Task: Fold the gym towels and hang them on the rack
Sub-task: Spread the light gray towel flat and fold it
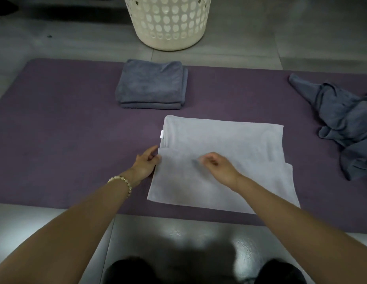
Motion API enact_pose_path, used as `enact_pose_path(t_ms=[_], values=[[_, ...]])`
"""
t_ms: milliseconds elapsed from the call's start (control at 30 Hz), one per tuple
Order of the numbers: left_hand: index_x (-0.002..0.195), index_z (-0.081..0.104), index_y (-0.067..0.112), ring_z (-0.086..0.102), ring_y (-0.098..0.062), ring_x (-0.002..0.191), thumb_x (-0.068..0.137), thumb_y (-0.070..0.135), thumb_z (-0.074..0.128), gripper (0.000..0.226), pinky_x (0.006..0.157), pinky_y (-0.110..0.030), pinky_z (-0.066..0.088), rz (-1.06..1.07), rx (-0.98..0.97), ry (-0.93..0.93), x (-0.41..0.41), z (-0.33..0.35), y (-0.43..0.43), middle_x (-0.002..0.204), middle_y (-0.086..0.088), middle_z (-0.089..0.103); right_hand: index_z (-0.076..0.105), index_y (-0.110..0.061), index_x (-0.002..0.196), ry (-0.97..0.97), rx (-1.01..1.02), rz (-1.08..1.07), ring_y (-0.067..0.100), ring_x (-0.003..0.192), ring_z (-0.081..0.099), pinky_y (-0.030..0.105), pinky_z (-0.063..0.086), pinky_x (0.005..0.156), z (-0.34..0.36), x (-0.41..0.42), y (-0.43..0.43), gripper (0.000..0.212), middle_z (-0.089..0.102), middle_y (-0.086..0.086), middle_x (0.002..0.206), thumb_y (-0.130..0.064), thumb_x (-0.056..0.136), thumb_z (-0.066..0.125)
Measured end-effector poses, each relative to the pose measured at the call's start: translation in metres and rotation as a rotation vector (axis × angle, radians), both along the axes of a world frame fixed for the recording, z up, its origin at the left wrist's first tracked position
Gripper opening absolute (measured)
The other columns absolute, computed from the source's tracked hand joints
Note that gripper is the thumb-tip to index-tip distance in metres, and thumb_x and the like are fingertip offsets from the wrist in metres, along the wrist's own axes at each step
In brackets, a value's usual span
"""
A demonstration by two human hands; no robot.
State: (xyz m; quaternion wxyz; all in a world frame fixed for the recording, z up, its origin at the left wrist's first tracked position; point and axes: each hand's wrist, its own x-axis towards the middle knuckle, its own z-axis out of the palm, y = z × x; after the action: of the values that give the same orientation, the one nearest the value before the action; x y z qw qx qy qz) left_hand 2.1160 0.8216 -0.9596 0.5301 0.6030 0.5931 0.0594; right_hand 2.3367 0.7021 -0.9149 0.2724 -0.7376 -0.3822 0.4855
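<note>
- Mid-fold on pale grey towel (221, 138): flat on purple mat (55, 130), directly in front, near part doubled up over the middle, far strip with white label (161, 134) left uncovered.
- Left grip (146, 163): thumb and fingertips pinching the left edge of the doubled flap. Probably pinning that corner to keep the layers aligned.
- Right grip (216, 163): over the towel's middle, fingers loosely curled, nothing visibly held. Blurred, with a shadow underneath, so likely just above the cloth rather than pressing. Plausibly placed for smoothing or for taking the next fold line.
- Small step along the towel's right edge from misaligned layers; likely worth a tug before the next fold.
- Folded dark grey pile (150, 85) on the mat's far side, well apart from the working towel: parked outside the fold area, ready for carrying. One towel or several, can't tell.
- Crumpled dark grey towel (342, 124) at the mat's right end: looks queued as next.
- White laundry basket (168, 21) on the floor just beyond the mat; contents not visible.
- No rack in view; hanging not yet started.
- Judged progress: folding roughly midway.
- Risk: soft cloth sliding once the left pinch lets go, skewing the flap.
</note>
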Motion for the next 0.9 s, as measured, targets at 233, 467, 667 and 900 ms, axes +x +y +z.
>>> enact_pose_path(t_ms=[233,467,667,900], values=[[0.08,0.053,0.034,0.054,-0.027,0.103,0.08,0.022,0.071,0.022,0.094,-0.036,0.046,-0.156,0.263,0.04,-0.005,0.003,0.002,0.098,0.001,0.056,0.062,-0.004,0.114,0.333,-0.215,-0.123,0.018,0.087,0.06,0.028,0.05,0.08,-0.008,-0.067,0.022,0.045,0.065,0.011,0.104,-0.043,0.097,0.047],[0.081,0.067,0.013,0.059,-0.005,0.069,0.082,0.017,0.074,0.008,0.067,-0.015,0.047,-0.229,0.08,-0.315,-0.002,0.035,-0.039,0.075,0.003,0.068,0.058,0.0,0.117,0.445,-0.274,-0.385,0.016,0.072,0.06,0.026,0.055,0.059,-0.012,-0.073,0.028,0.036,0.062,0.008,0.09,-0.027,0.094,0.055],[0.09,0.066,0.019,0.063,-0.012,0.083,0.081,0.032,0.073,0.018,0.075,-0.023,0.047,-0.014,0.103,0.052,-0.031,-0.002,-0.031,0.086,0.006,0.067,0.057,-0.009,0.096,0.407,-0.326,-0.275,0.012,0.08,0.062,0.021,0.053,0.067,-0.012,-0.054,-0.01,0.014,0.066,0.004,0.095,-0.023,0.096,0.054],[0.084,0.072,0.015,0.064,-0.01,0.088,0.081,0.021,0.074,0.007,0.081,-0.02,0.048,-0.074,0.156,0.139,-0.032,-0.005,-0.037,0.087,0.003,0.07,0.059,-0.005,0.12,0.419,-0.33,-0.13,0.02,0.103,0.067,0.025,0.055,0.081,0.011,-0.03,-0.016,0.036,0.07,0.01,0.112,-0.029,0.093,0.058]])
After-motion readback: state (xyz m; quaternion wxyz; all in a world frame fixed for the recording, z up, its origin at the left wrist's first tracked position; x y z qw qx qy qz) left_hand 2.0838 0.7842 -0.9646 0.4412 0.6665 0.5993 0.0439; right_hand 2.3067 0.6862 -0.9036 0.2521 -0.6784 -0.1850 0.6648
